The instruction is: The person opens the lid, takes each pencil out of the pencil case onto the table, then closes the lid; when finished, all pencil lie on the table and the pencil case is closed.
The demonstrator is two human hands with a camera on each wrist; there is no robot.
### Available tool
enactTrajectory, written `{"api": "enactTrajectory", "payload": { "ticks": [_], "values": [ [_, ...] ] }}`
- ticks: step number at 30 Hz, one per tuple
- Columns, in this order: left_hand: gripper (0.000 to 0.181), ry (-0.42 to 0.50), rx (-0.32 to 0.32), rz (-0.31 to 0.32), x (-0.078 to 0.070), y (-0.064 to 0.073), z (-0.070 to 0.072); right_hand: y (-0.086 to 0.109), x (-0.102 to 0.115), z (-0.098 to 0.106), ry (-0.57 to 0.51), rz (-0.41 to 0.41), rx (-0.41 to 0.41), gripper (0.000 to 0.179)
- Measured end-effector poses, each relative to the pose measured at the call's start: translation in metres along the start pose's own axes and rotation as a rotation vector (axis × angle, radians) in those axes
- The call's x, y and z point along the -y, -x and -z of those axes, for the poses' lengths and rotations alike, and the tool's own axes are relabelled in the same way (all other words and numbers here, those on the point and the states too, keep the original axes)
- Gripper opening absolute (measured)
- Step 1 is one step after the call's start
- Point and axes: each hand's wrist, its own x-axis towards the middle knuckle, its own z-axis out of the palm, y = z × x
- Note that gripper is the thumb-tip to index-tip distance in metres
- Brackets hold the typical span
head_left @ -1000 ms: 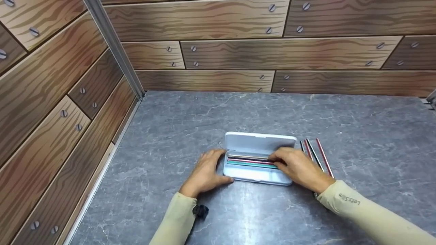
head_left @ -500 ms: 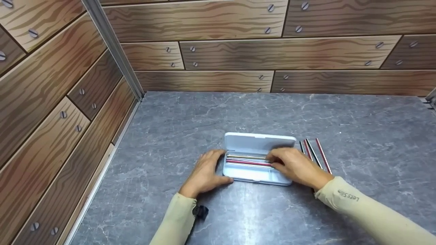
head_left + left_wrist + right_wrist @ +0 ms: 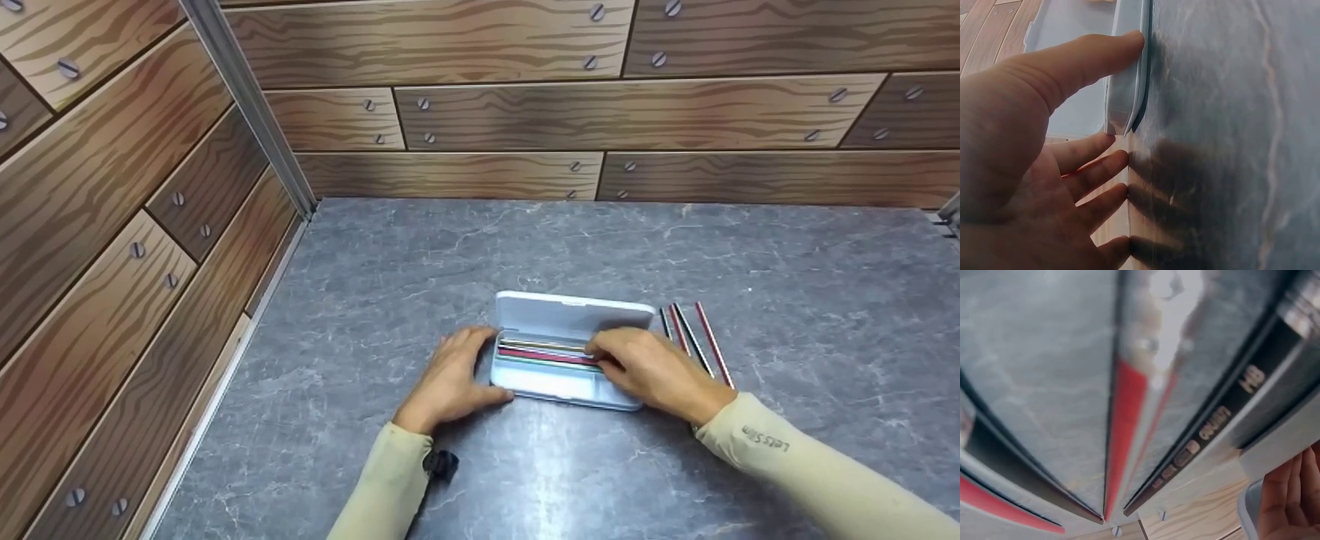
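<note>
A pale blue pencil case [image 3: 544, 386] lies on the table with its lid [image 3: 547, 311] raised at the back. Several striped pencils [image 3: 536, 354] lie lengthwise in its rear part. My left hand [image 3: 450, 379] holds the case's left end, thumb on the front edge and index finger at the rear corner. In the left wrist view the other fingers [image 3: 1100, 205] spread with their tips at the tabletop. My right hand [image 3: 656, 371] reaches into the right half, bent fingers pinching at the pencils' ends. Its fingertips hide those ends.
Right of the case several loose pencils [image 3: 699, 341] lie side by side on the grey marbled table [image 3: 450, 255]. Up close in the right wrist view, a black pencil [image 3: 1207, 422] is marked HB. Wood-patterned walls [image 3: 495, 112] border the back and left.
The pencils in the case have shifted under my right fingers, and their visible colour order differs. My right hand has moved slightly left; my left hand has stayed at the case's end.
</note>
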Motion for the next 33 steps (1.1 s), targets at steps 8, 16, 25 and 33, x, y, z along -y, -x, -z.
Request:
{"api": "enactTrajectory", "payload": {
  "ticks": [8, 16, 25, 33],
  "values": [
    [0.093, -0.02, -0.024, -0.012, -0.002, -0.001, -0.001, -0.003, -0.004, 0.005, -0.04, 0.043, 0.028, 0.022],
    [0.095, -0.027, -0.011, 0.0, -0.002, -0.001, -0.003, -0.006, 0.0, 0.011, -0.004, 0.073, 0.059, 0.015],
    [0.095, -0.036, -0.02, 0.005, -0.002, -0.001, -0.003, -0.007, -0.001, 0.01, -0.027, 0.05, 0.071, 0.02],
    [0.095, -0.036, -0.025, -0.003, -0.002, -0.001, -0.003, -0.008, 0.0, 0.012, -0.045, 0.015, 0.11, 0.019]
  ]
}}
